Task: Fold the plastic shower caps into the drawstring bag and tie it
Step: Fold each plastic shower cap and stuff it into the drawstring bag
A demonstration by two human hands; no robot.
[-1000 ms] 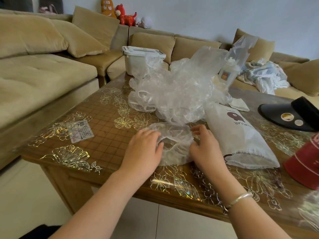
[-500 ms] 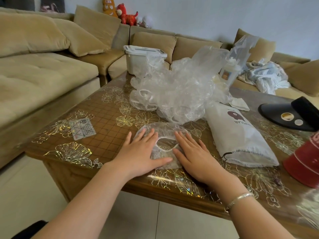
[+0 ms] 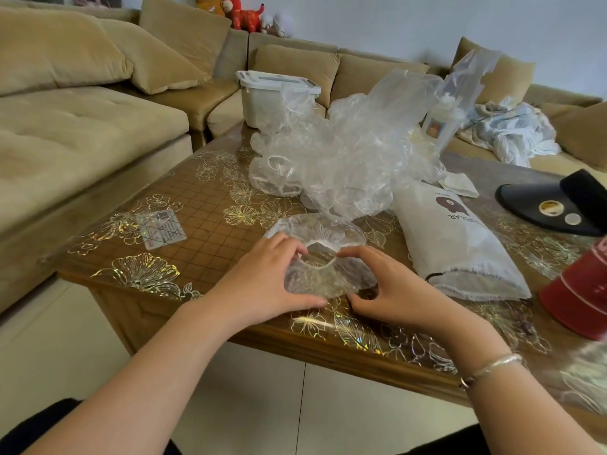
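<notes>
Left hand: my left hand (image 3: 266, 284) sits at about 7 o'clock of the flattened shower cap (image 3: 323, 257), fingers curled onto the cap's left edge and thumb under its near edge, pinching the plastic.
Right hand: my right hand (image 3: 391, 287) mirrors it at about 5 o'clock of the cap, fingertips curled onto the right edge, thumb at the near rim; a bracelet (image 3: 489, 367) is on that wrist.
Hands together: they stand close, either side of the cap, not touching each other.
Shower cap: clear, lying flat on the table (image 3: 203, 224) near its front edge, its elastic opening showing between my fingertips.
Pile of caps: a heap of clear shower caps (image 3: 345, 152) at 12 o'clock of the held cap, just beyond it.
Drawstring bag: white drawstring bag (image 3: 456, 238) at 3 o'clock of my hands, lying flat, its mouth toward the near edge; apart from the held cap.
Other things: a white lidded box (image 3: 272, 96) at 11 o'clock behind the pile; a black visor (image 3: 555, 205) at 2 o'clock; a red object (image 3: 581, 297) at the right edge.
</notes>
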